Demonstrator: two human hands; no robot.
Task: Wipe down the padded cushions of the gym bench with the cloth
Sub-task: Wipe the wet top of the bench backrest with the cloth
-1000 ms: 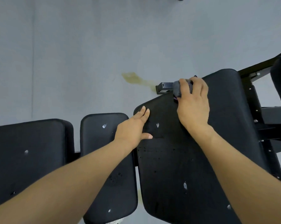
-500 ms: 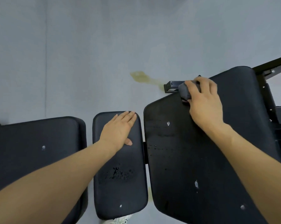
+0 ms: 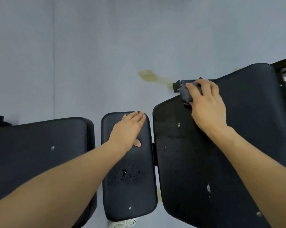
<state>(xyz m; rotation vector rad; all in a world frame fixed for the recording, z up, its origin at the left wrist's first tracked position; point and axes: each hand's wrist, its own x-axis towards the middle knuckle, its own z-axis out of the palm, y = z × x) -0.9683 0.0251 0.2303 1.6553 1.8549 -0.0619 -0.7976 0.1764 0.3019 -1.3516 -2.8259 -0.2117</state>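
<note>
Since a second ago the left hand (image 3: 130,129) has shifted off the big cushion (image 3: 221,162) to lie flat, fingers straight, on the middle pad (image 3: 130,186) at nine o'clock, likely bracing, while the right hand (image 3: 206,104) clutches the cloth (image 3: 185,93) at that cushion's far edge.

Under your right hand (image 3: 208,106) the large cushion (image 3: 237,145) looks like smooth black vinyl with a dull sheen, dotted with small pale nicks and fine droplets toward its left edge, and the cloth (image 3: 186,93) you grip at its far edge is a soft, matt grey fabric. The narrow middle cushion (image 3: 130,191) beneath your flat left hand (image 3: 128,130) has the same smooth black covering, with glossy wet beads near its centre. The frame (image 3: 285,63) at the far right corner looks like matt black metal, and the floor (image 3: 89,46) is a flat, matt grey with a yellowish stain (image 3: 149,75).
</note>
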